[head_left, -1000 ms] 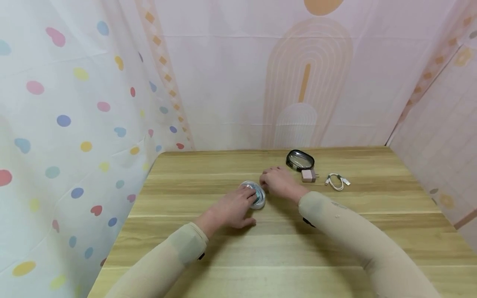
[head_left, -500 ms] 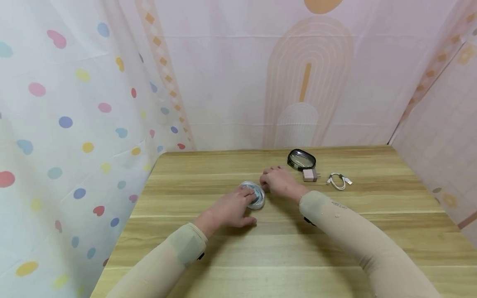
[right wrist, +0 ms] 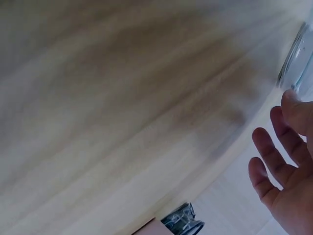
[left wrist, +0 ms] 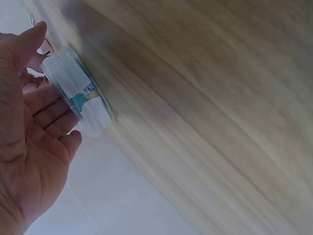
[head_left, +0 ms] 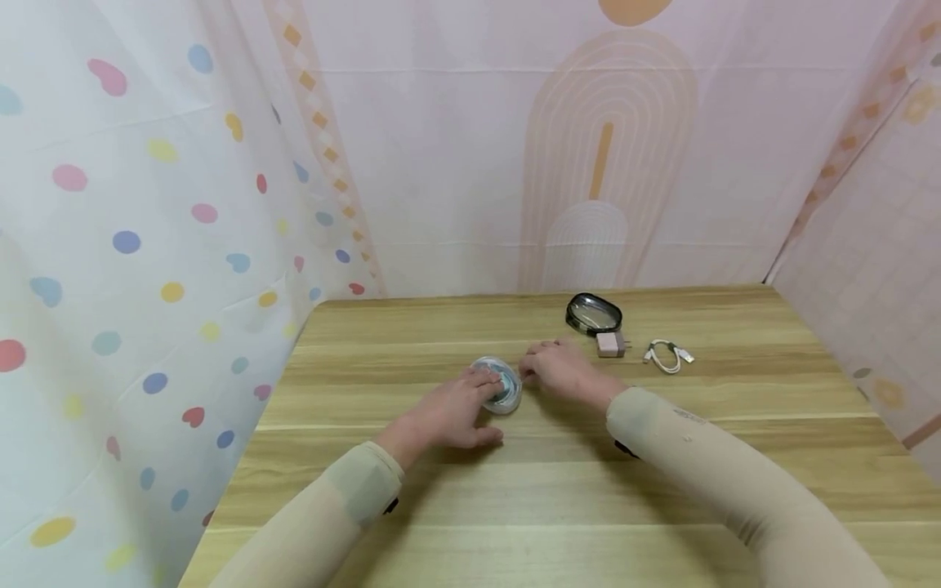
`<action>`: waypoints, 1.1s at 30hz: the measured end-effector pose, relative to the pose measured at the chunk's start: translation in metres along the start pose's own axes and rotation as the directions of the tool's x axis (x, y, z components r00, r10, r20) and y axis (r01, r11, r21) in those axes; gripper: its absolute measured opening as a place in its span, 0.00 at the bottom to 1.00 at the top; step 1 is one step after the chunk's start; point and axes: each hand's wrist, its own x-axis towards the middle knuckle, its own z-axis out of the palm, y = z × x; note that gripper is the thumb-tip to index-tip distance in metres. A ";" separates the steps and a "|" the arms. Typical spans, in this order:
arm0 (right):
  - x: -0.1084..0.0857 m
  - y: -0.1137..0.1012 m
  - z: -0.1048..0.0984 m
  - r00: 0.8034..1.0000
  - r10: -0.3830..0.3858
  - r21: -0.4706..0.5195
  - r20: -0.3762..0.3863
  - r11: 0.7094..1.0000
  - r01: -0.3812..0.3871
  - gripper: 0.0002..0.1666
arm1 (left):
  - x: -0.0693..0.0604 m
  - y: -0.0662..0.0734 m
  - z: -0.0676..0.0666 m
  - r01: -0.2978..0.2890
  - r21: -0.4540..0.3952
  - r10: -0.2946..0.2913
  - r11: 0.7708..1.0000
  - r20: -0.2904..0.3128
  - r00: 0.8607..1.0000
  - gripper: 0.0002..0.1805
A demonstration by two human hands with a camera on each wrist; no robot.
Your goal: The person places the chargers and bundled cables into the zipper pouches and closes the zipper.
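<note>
A round clear case [head_left: 510,399] with pale coiled contents and a teal part lies flat on the table in the head view. My left hand [head_left: 457,410] rests its fingers on top of the case, thumb held apart on the near side. The left wrist view shows the case [left wrist: 68,78] edge-on, its underside down on the wood. My right hand [head_left: 566,371] hovers at the case's right edge. In the right wrist view its fingers [right wrist: 266,147] bend loosely around nothing, and the thumb tip is close to the rim; whether it touches I cannot tell.
Behind and right of my right hand lie an oval black-rimmed clear case [head_left: 594,314], a pink plug charger [head_left: 609,345] and a short white USB cable [head_left: 666,358] in a loop. Patterned curtains [head_left: 441,163] hang behind and beside the wooden table [head_left: 559,506].
My right hand has drawn slightly right, away from the round case's rim. The left hand stays on the case, nearly unmoved.
</note>
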 end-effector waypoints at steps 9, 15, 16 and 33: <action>0.006 -0.004 0.005 1.000 -0.008 0.074 0.003 0.997 0.008 0.04 | 0.001 -0.002 0.002 -0.021 0.043 0.021 0.999 0.004 1.000 0.45; 0.005 -0.004 0.007 0.999 -0.036 0.109 -0.036 0.993 0.040 0.04 | 0.000 -0.003 0.003 -0.063 0.087 0.064 0.994 -0.003 0.998 0.42; 0.005 -0.004 0.006 0.999 -0.035 0.114 -0.037 0.993 0.039 0.04 | 0.000 -0.003 0.003 -0.069 0.088 0.070 0.994 -0.010 0.998 0.41; 0.004 0.006 0.003 0.998 0.006 0.079 -0.070 0.997 0.000 0.04 | 0.001 0.014 -0.003 0.055 0.161 -0.066 0.985 0.068 0.995 0.48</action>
